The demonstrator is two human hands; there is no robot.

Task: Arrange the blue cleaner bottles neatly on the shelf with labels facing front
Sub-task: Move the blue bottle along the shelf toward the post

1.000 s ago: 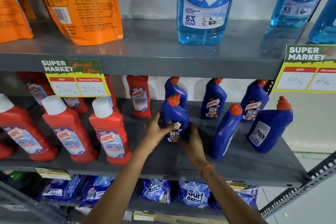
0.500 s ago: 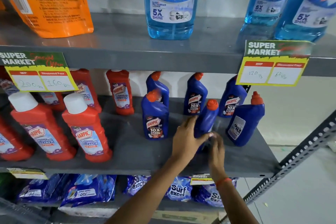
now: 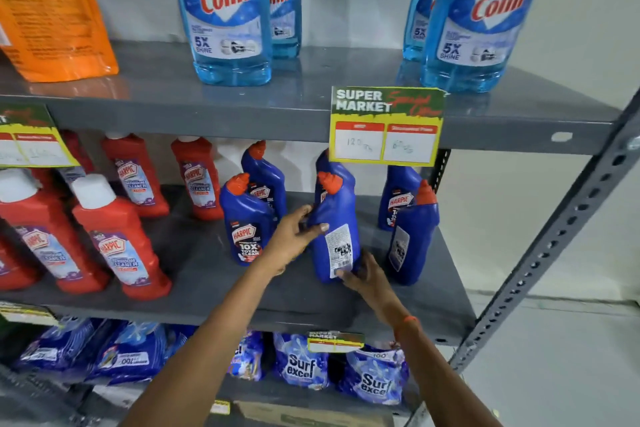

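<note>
Several blue Harpic bottles with orange caps stand on the grey middle shelf [image 3: 194, 274]. I hold the middle front blue bottle [image 3: 337, 218] with both hands; its white back label with a barcode faces me. My left hand [image 3: 294, 236] grips its left side at mid-height. My right hand [image 3: 363, 274] grips its lower right corner at the base. To its left a blue bottle [image 3: 246, 222] shows its front label. At the right front another blue bottle [image 3: 414, 236] shows its back label. Three more blue bottles stand behind, among them one at the right rear [image 3: 398, 198].
Red Harpic bottles [image 3: 117, 236] fill the shelf's left half. Light blue Colin bottles [image 3: 225, 10] and an orange pouch [image 3: 52, 10] stand on the shelf above. A price tag [image 3: 386, 126] hangs over the blue bottles. Surf Excel packs [image 3: 301, 366] lie below. A perforated post [image 3: 554, 246] borders the right.
Both hands left the left front bottle with its label forward, moved right and took the middle front bottle, which has turned from side-on to back label facing me.
</note>
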